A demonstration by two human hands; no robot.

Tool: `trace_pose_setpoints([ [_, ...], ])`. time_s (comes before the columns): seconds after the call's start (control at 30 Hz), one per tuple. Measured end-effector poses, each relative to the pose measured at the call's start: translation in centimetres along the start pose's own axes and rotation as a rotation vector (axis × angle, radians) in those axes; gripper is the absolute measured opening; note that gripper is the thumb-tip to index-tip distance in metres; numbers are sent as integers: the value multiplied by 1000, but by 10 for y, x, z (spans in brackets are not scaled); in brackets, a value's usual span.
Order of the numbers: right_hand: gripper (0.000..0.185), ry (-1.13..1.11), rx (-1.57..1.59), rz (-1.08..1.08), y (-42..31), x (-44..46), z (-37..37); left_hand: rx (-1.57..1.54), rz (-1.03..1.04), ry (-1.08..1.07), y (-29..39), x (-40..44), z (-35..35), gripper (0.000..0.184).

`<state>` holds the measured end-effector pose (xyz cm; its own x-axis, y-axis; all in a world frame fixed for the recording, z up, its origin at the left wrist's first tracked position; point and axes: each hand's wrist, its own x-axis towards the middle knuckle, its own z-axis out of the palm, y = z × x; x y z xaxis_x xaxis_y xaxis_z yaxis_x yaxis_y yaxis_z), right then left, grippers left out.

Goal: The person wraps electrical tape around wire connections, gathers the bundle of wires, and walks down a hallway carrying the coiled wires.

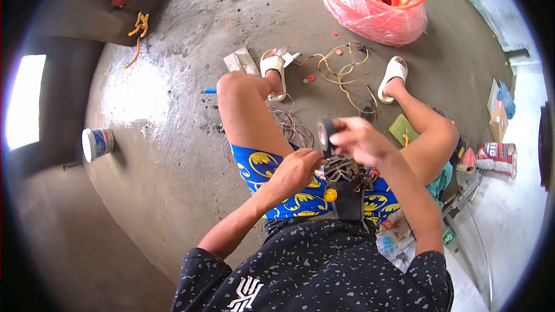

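Observation:
My right hand, slightly blurred, holds a roll of black electrical tape between thumb and fingers above my lap. Just left of it, my left hand is closed in a pinch at the fingertips. A dark strip runs from the roll down toward those fingertips; whatever else they grip is too small to make out. Beneath both hands, a bundle of dark metal pieces sits on a black pouch at my waist. A yellow round piece is beside it.
Thin reddish wires lie tangled between my legs, with a yellowish cable farther out. A plastic-wrapped coil of orange tubing stands ahead. A white bucket lies at left. Bags and a red-white sack are at right.

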<state>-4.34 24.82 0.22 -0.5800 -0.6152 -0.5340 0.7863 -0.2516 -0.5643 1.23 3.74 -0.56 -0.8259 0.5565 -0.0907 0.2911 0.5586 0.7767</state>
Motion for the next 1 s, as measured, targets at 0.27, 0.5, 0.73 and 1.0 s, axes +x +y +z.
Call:
trace_pose_setpoints([
  [0.27,31,403,-1054,-689,44,-40,23,-728,-538,138,7,-10,-23,44],
  [0.5,83,17,-560,-568,45,-1,14,-1083,-638,-123,17,5,-37,45],
  [0.73,63,6,-449,-299,41,-5,17,-140,-279,151,24,10,-49,21],
  [1.0,65,-48,-235,-122,53,-3,8,88,-127,71,20,10,-49,18],
])
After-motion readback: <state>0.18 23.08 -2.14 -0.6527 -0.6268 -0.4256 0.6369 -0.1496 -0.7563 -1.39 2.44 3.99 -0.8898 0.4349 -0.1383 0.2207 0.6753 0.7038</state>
